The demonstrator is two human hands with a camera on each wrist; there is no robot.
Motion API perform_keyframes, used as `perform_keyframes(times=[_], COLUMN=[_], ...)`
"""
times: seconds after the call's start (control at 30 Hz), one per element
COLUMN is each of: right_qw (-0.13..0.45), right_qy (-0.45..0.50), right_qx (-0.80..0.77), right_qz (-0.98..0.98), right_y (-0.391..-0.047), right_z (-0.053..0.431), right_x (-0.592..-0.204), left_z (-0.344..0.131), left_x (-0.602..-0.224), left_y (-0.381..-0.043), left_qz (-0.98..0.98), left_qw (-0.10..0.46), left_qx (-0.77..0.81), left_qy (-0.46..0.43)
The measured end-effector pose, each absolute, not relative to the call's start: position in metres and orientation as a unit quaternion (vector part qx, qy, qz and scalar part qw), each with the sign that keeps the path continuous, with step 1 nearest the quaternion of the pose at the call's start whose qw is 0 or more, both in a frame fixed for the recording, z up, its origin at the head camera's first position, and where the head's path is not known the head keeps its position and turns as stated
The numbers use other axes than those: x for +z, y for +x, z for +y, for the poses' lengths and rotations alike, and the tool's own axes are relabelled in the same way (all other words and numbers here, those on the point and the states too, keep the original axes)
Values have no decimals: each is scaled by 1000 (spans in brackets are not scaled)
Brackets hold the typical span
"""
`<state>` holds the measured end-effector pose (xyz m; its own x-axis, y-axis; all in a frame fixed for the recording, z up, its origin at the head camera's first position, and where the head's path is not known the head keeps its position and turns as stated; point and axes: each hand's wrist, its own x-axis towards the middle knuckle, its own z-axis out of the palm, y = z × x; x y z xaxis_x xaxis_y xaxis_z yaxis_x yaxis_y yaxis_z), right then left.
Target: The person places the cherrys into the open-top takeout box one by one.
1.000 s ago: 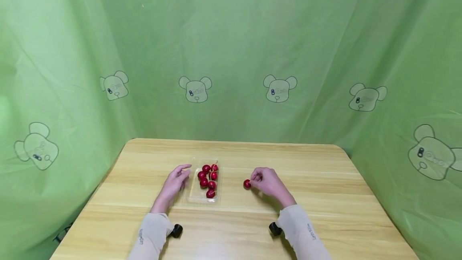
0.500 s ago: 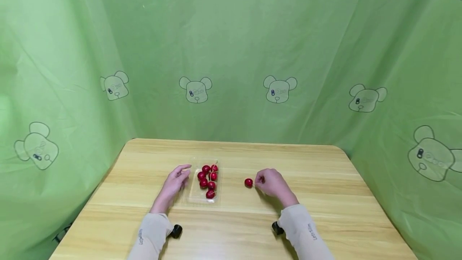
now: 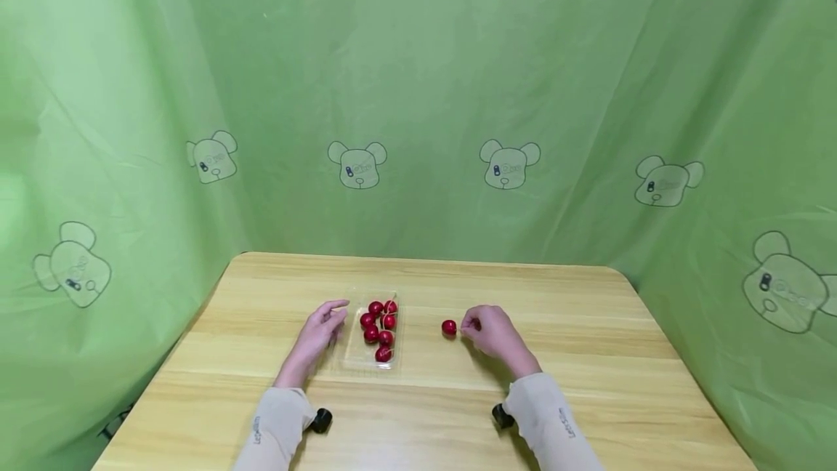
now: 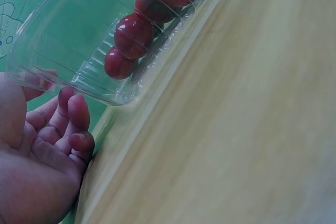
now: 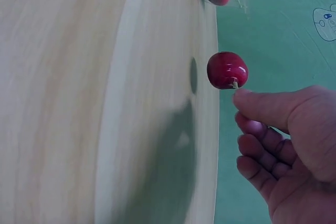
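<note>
My right hand [image 3: 492,333] pinches a single dark red cherry [image 3: 448,328] by its short stem, thumb against forefinger. In the right wrist view this cherry [image 5: 223,69] hangs just beyond the thumb tip, its shadow lying apart on the wood. The other fingers of that hand are loosely curled. A clear plastic tray [image 3: 355,355] left of centre holds several cherries [image 3: 370,333], mostly along its right half; some have stems. Beside its left wall rests my left hand [image 3: 318,329], fingers relaxed and slightly bent, with the fingertips right at the tray's edge [image 4: 79,88] in the left wrist view.
Everything stands on a light wooden table [image 3: 418,420] with rounded far corners. A green curtain [image 3: 418,216] printed with bear heads hangs behind it and along both sides. Small black devices [image 3: 321,420] sit at both sleeve cuffs.
My right fingers have moved from the cherry's side a little to the right, and now pinch its stem. The left hand and the tray stay put; the head view shifts slightly.
</note>
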<state>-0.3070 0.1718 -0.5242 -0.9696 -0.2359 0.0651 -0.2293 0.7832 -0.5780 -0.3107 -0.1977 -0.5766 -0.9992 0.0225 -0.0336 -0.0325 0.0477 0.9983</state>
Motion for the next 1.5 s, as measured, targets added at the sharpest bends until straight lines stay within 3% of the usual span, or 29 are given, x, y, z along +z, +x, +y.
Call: perform_keyframes(times=[0.73, 1.5], right_qw=[-43, -51], right_qy=[-151, -189], right_qx=[-341, -379], right_qz=[927, 904], right_y=[-308, -306], right_z=[169, 156], right_x=[-515, -506], left_z=[-196, -194], left_x=[-573, -573], left_y=[-310, -308], left_qz=[724, 723], left_qw=[20, 21], left_qx=[689, 690], left_qy=[-6, -10])
